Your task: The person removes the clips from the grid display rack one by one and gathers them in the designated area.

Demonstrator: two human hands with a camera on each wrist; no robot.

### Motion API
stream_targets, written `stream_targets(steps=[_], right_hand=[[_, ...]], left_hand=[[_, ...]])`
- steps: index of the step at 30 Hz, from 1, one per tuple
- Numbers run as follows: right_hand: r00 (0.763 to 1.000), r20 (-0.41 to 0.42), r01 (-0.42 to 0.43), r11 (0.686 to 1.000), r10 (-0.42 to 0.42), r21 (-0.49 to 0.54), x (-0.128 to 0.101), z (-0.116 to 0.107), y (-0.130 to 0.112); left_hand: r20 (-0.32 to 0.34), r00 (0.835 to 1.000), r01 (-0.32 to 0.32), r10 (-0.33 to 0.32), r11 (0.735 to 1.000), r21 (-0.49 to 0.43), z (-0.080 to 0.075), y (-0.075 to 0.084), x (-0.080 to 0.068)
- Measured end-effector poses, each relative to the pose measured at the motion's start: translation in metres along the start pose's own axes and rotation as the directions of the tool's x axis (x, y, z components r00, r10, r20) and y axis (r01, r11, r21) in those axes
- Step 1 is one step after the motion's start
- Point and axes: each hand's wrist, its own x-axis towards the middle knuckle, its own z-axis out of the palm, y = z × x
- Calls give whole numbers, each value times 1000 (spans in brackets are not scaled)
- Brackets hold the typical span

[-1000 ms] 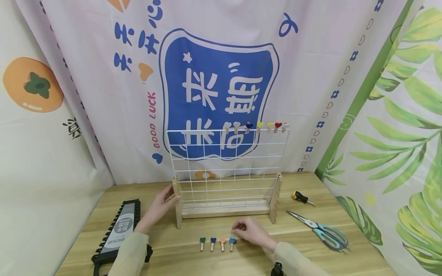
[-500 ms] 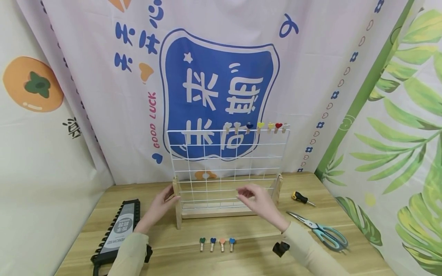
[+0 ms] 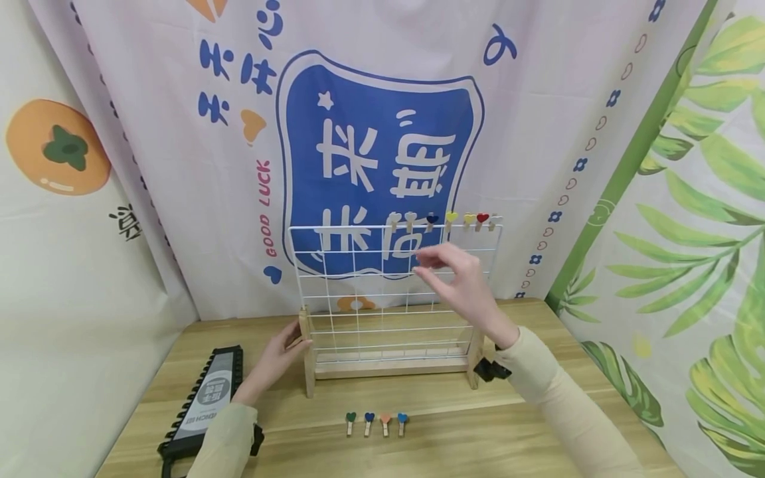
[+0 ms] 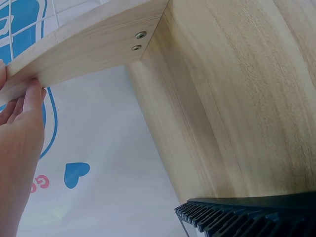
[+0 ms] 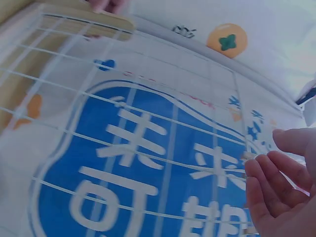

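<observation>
Far left on the wooden table lies a black ribbed case with a grey label, its long axis running away from the person and its near end partly behind the left sleeve.

The left hand holds the left wooden post of the rack, fingers resting along the post's edge; the left wrist view shows fingertips pressed to pale grained wood with two screw heads.

The wire grid rack stands upright at mid-table, white thin-wire squares in a wooden base, its long axis running left to right and its face towards the person.

Four small wooden clips with heart tops lie in a row just before the base. More heart clips sit on the right part of the top wire.

The right hand is raised before the grid's upper right, fingers loosely spread. Whether it pinches a clip cannot be told; the right wrist view is blurred, showing fingers near the wires.
</observation>
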Motion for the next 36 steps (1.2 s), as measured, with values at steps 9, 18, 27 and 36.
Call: stream_targets(steps=[9,18,27,36], right_hand=[[996,-62,68,996,-71,-54,48,-21,-9],[1000,4,31,993,-31,-110,78,-25,-8],[982,181,-20,987,49,-157,99,-20,-1],[951,304,2,981,58,-194,108,-15,-1]], left_hand=[[2,1000,6,-6,1000,1,0,0,0],[2,1000,8,-8,1000,-1,-1,0,0],[-13,1000,-17,17,1000,8,2,-4,0],[-13,1000,-27,27,1000,7,1,-4,1]])
